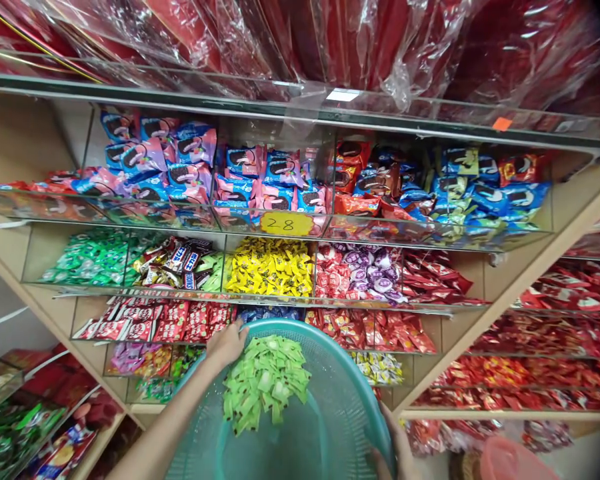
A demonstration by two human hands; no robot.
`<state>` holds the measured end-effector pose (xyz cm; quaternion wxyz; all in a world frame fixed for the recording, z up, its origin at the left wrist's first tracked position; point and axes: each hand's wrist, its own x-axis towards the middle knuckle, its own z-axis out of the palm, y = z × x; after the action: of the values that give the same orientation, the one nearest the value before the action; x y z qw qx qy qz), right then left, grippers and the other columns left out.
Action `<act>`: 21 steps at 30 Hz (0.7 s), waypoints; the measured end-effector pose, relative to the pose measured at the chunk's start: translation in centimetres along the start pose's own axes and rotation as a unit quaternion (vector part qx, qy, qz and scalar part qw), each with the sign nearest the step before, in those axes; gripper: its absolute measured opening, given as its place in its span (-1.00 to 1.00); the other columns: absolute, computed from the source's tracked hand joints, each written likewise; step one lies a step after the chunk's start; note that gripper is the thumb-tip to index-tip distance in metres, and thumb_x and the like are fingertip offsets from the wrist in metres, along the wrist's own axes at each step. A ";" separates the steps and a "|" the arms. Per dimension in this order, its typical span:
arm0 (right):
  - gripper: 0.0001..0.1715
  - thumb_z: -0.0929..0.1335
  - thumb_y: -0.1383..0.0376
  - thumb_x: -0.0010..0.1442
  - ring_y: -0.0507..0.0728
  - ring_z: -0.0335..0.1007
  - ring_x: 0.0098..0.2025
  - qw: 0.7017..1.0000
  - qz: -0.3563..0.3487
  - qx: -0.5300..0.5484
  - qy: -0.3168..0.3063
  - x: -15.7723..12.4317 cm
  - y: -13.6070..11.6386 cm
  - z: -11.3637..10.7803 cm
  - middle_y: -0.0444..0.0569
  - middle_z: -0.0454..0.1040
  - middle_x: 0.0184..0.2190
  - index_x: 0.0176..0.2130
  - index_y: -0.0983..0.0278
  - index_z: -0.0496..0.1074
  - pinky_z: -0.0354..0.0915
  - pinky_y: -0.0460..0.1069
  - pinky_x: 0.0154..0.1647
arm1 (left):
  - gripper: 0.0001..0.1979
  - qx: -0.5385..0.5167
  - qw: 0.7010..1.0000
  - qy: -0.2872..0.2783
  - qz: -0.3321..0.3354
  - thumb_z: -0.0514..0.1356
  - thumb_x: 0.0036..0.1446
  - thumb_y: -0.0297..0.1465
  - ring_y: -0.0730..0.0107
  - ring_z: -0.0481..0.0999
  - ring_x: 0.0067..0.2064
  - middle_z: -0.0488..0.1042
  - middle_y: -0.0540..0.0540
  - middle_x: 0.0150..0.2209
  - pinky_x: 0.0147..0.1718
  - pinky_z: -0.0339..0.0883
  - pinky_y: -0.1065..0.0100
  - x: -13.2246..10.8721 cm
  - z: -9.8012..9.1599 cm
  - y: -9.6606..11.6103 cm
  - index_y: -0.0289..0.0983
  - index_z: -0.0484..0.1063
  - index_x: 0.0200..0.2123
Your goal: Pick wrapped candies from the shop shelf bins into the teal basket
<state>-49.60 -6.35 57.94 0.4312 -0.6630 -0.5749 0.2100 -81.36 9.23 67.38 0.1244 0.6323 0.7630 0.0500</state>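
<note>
A teal plastic basket (325, 337) with a perforated wall is held out in front of the shelves, tilted so that its inside faces me. Light green wrapped candies (267, 380) lie in a heap toward its far left side. My left hand (227, 343) is closed over the far left rim. My right hand (393, 440) grips the rim at the near right, its fingers partly hidden by the basket wall. Just beyond the far rim is a shelf row of red candy packets (195, 320).
Clear-fronted shelf bins hold blue and pink cookie packs (145, 157), yellow candies (270, 267), green candies (87, 257) and purple ones (375, 270). A yellow price tag (286, 224) is on the upper ledge. More red packets fill the right shelves; a pink container (515, 460) stands below.
</note>
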 end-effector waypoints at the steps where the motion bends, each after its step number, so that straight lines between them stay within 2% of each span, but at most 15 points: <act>1: -0.34 0.17 0.17 0.14 0.21 0.08 0.16 1.000 -0.006 0.003 -0.008 0.4 0.0 -0.2 -0.01 0.23 0.11 0.20 0.18 -0.05 0.17 0.08 0.10 | -0.51 0.003 1.000 -0.001 -0.004 -0.20 0.13 -0.13 0.05 0.45 -0.11 0.46 -0.22 -0.09 -0.21 0.26 0.17 -0.2 0.0 -0.1 -0.17 0.26 0.02; 5: -0.39 0.18 0.19 0.11 0.20 0.09 0.16 0.999 -0.019 0.026 -0.030 1.8 -0.1 -0.5 0.01 0.25 0.09 0.16 0.22 0.07 0.10 0.09 0.14 | -0.51 0.012 1.000 -0.011 -0.016 -0.20 0.13 -0.13 0.03 0.45 -0.10 0.46 -0.23 -0.10 -0.21 0.26 0.15 -0.9 -0.3 -0.9 -0.18 0.25 0.01; 9: -0.39 0.13 0.19 0.13 0.14 -0.01 0.21 0.997 -0.008 0.045 -0.068 4.2 0.2 -1.5 0.01 0.15 0.15 0.17 0.25 0.04 0.02 0.07 0.19 | -0.56 -0.002 1.000 -0.019 -0.011 -0.15 0.12 -0.14 0.08 0.46 -0.13 0.49 -0.22 -0.14 -0.23 0.26 0.22 -1.9 -0.9 -1.8 -0.19 0.30 -0.07; 12: -0.33 0.17 0.20 0.07 0.12 -0.05 0.22 0.992 -0.037 0.038 -0.113 7.2 0.6 -3.0 0.00 0.12 0.17 0.18 0.25 0.02 -0.04 0.07 0.21 | -0.63 -0.036 0.999 -0.025 0.006 -0.11 0.10 -0.15 0.18 0.47 -0.17 0.50 -0.16 -0.22 -0.27 0.26 0.32 -3.0 -0.8 -2.3 -0.20 0.35 -0.21; 15: -0.29 0.18 0.22 0.03 0.11 -0.06 0.22 0.987 -0.073 0.031 -0.138 10.7 0.4 -4.7 0.02 0.11 0.18 0.18 0.26 0.03 -0.11 0.09 0.23 | -0.66 -0.087 0.995 -0.040 0.029 -0.08 0.07 -0.15 0.29 0.46 -0.30 0.48 -0.09 -0.38 -0.37 0.23 0.40 -4.2 -0.1 -2.7 -0.25 0.34 -0.40; 17: -0.27 0.19 0.24 0.00 0.11 -0.02 0.21 0.981 -0.083 0.032 -0.171 12.9 -0.1 -5.5 0.03 0.12 0.17 0.18 0.26 0.05 -0.10 0.10 0.22 | -0.66 -0.140 0.987 -0.060 0.043 -0.06 0.04 -0.13 0.35 0.40 -0.40 0.40 -0.03 -0.51 -0.44 0.20 0.42 -5.2 0.7 -2.9 -0.27 0.28 -0.51; 21: -0.25 0.21 0.29 -0.06 0.13 0.06 0.18 0.967 -0.087 0.043 -0.235 16.1 -1.4 -6.6 0.04 0.14 0.16 0.15 0.28 0.12 -0.05 0.10 0.19 | -0.59 -0.286 0.951 -0.115 0.028 0.01 -0.10 0.00 0.48 0.26 -0.55 0.19 0.09 -0.65 -0.58 0.12 0.46 -8.4 1.9 -2.6 -0.25 0.17 -0.58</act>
<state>-41.28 6.64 66.10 0.3289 -0.5235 -0.7059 0.3458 -81.90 0.40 66.00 0.3854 0.5929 0.6792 0.1966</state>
